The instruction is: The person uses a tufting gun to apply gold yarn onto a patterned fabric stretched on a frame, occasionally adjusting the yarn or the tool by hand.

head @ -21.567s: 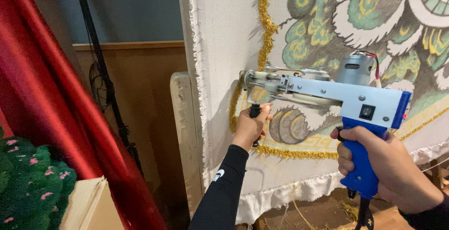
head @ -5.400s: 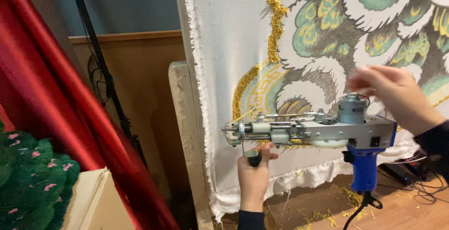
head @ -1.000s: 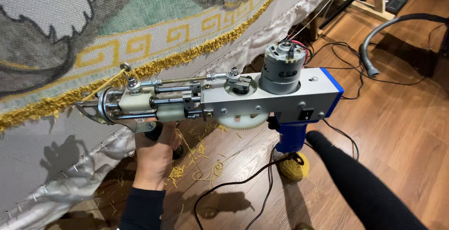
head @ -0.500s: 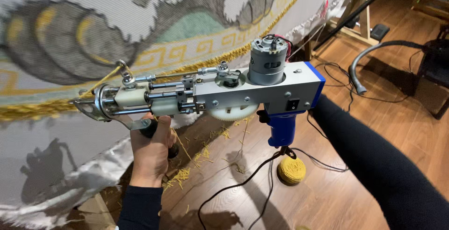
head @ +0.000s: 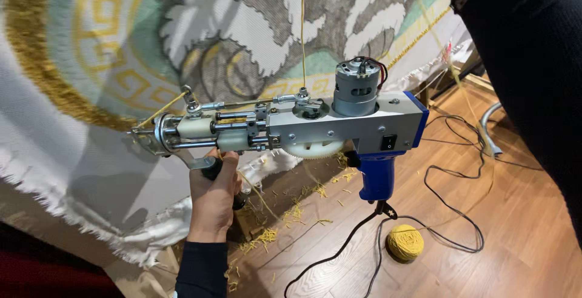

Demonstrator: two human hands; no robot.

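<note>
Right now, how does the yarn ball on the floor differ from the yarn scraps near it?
The yarn ball is one round, tightly wound mass; the yarn scraps are loose short bits scattered over the floor. The ball lies by the black cord, below the tufting gun's blue grip; the scraps lie under the cloth edge, near the left hand. Both are yellow.

The tufting gun point(head: 303, 129) sits before the hanging cloth point(head: 91, 61); the left hand point(head: 213, 195) grips beneath its front; a yarn ball point(head: 405, 242) lies on the floor point(head: 515, 225) below.
</note>
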